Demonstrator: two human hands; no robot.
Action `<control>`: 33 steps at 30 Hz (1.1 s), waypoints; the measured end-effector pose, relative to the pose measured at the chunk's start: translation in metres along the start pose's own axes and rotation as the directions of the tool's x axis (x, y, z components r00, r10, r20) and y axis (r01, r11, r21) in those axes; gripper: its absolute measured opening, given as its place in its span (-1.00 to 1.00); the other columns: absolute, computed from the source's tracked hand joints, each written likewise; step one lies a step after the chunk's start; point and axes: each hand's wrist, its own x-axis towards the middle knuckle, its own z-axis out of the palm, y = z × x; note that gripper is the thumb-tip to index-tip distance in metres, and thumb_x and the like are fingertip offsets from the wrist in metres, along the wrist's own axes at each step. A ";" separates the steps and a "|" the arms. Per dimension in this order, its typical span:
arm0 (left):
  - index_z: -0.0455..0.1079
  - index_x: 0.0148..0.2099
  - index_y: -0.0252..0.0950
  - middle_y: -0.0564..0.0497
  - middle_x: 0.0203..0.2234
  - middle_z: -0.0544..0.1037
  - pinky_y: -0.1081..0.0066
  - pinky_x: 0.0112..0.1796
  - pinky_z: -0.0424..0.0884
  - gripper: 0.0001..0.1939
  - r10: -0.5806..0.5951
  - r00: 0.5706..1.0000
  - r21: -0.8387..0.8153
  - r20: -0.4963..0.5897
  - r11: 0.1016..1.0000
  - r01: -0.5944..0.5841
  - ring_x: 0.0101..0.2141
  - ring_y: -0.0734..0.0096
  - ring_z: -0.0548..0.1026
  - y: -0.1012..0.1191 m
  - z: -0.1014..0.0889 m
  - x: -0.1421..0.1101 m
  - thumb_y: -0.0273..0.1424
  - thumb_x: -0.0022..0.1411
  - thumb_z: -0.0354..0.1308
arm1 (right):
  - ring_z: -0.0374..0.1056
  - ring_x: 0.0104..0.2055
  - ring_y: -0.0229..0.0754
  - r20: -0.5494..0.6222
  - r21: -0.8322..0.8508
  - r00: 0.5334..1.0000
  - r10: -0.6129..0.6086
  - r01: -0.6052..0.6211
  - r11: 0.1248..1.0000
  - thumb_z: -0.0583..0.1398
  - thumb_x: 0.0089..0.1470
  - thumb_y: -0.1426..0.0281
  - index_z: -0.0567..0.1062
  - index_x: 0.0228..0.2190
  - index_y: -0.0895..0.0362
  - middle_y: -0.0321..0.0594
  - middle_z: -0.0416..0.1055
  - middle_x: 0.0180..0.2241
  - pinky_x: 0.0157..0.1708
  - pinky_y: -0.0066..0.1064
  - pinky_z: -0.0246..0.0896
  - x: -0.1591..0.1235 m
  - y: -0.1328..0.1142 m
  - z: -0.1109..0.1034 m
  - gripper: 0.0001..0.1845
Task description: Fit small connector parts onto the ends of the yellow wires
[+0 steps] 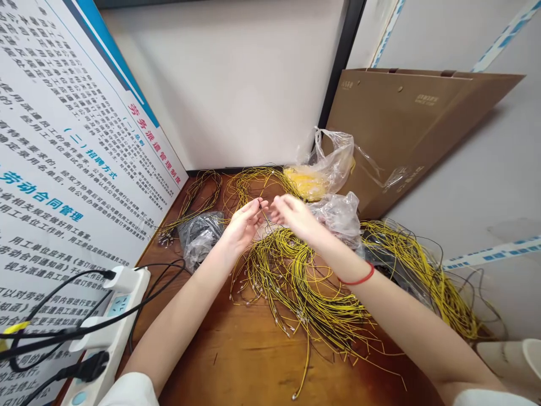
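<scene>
Centrally, watched by me from afar, left hand (246,224) pinches small dark piece (259,203); right hand (293,214) curls just beside it, whether holding anything I cannot tell. Yellow and black wires (338,307) lie heaped on wooden table (236,349) near both hands, clear bag (336,163) behind, red bracelet (359,277) on right forearm.

A large loose bundle of thin yellow and black wires (333,307) lies curved and fanned on the brown wooden table (236,361). One small dark piece (260,203) is between the left hand's (244,224) fingertips.
</scene>
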 end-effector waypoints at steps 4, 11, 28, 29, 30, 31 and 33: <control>0.47 -0.32 -0.31 0.03 -0.35 0.59 0.56 -0.46 0.28 -0.90 0.030 0.999 -0.016 -0.014 0.999 -0.030 -0.41 0.58 0.48 0.001 -0.001 0.005 -0.40 0.10 0.30 | 0.20 -0.58 -0.36 0.244 0.182 0.968 0.053 -0.099 0.978 0.03 0.20 0.20 0.32 -0.49 0.13 -0.36 0.26 -0.60 -0.52 -0.45 0.18 -0.020 0.019 0.026 -0.69; 0.46 -0.31 -0.28 0.09 -0.39 0.58 0.54 -0.36 0.26 -0.90 0.079 0.996 -0.046 -0.027 0.996 -0.080 -0.38 0.60 0.47 0.008 -0.003 0.013 -0.39 0.10 0.30 | 0.08 -0.64 -0.37 0.117 0.137 0.990 -0.081 0.065 0.988 0.05 0.15 0.15 0.32 -0.52 0.11 -0.46 0.15 -0.70 -0.58 -0.50 0.04 -0.041 0.028 0.040 -0.67; 0.43 -0.38 -0.30 0.13 -0.48 0.55 0.59 -0.33 0.35 -0.85 0.011 0.999 -0.157 -0.034 0.987 -0.016 -0.46 0.67 0.48 0.018 0.000 0.007 -0.47 0.26 0.14 | 0.26 -0.49 -0.29 0.387 -0.331 0.917 -0.099 0.238 0.913 0.00 0.22 0.35 0.38 -0.56 0.12 -0.32 0.35 -0.58 -0.36 -0.40 0.12 -0.058 0.018 0.024 -0.66; 0.43 -0.38 -0.30 0.13 -0.49 0.55 0.60 -0.36 0.36 -0.85 0.004 1.000 -0.142 -0.030 0.990 -0.008 -0.50 0.68 0.47 0.019 0.000 0.007 -0.47 0.27 0.13 | 0.23 -0.50 -0.28 0.393 -0.410 0.915 -0.097 0.269 0.871 0.01 0.21 0.34 0.37 -0.59 0.12 -0.31 0.33 -0.59 -0.38 -0.39 0.10 -0.051 0.012 0.016 -0.64; 0.43 -0.38 -0.31 0.13 -0.50 0.54 0.60 -0.39 0.35 -0.84 -0.009 1.000 -0.120 -0.021 0.993 0.007 -0.53 0.68 0.45 0.019 0.000 0.005 -0.46 0.27 0.13 | 0.21 -0.50 -0.27 0.326 -0.477 0.936 -0.134 0.285 0.831 0.01 0.22 0.33 0.37 -0.59 0.13 -0.30 0.34 -0.58 -0.39 -0.38 0.07 -0.042 0.006 0.008 -0.62; 0.43 -0.38 -0.32 0.12 -0.52 0.54 0.59 -0.43 0.35 -0.84 -0.025 1.000 -0.091 -0.007 0.996 0.025 -0.56 0.68 0.44 0.019 0.000 0.004 -0.46 0.27 0.12 | 0.22 -0.46 -0.26 0.213 -0.513 0.952 -0.221 0.302 0.804 0.01 0.22 0.33 0.41 -0.54 0.13 -0.26 0.38 -0.52 -0.37 -0.37 0.08 -0.033 0.000 0.001 -0.66; 0.44 -0.37 -0.35 0.10 -0.54 0.55 0.59 -0.47 0.35 -0.86 -0.054 0.998 -0.028 0.022 0.998 0.055 -0.59 0.67 0.44 0.017 0.002 0.000 -0.47 0.26 0.14 | 0.28 -0.35 -0.24 0.090 -0.522 0.924 -0.371 0.361 0.773 0.06 0.20 0.34 0.48 -0.36 0.12 -0.22 0.45 -0.35 -0.32 -0.36 0.10 -0.015 -0.012 -0.010 -0.77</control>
